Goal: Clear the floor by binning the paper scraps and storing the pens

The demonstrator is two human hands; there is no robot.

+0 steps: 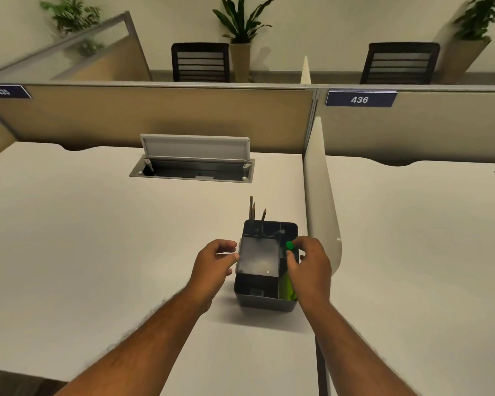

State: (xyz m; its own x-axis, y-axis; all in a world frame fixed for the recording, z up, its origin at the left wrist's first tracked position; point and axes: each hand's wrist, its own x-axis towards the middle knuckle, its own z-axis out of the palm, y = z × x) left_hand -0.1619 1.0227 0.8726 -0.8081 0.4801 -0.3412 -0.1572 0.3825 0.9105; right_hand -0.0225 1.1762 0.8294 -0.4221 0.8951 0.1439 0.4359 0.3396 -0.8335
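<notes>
A black desk organizer with several compartments stands on the white desk, close to the side divider. Pencils stick up from its far compartments. My right hand is over the organizer's right side, its fingers pinching a green pen that reaches down into the right compartment, where green shows at the bottom. My left hand rests against the organizer's left wall with its fingers curled and apart, holding nothing. No paper scraps or bin are in view.
An open cable hatch sits in the desk behind the organizer. A white curved divider separates this desk from the one on the right. Beige partition panels run along the back, with two black chairs and potted plants beyond.
</notes>
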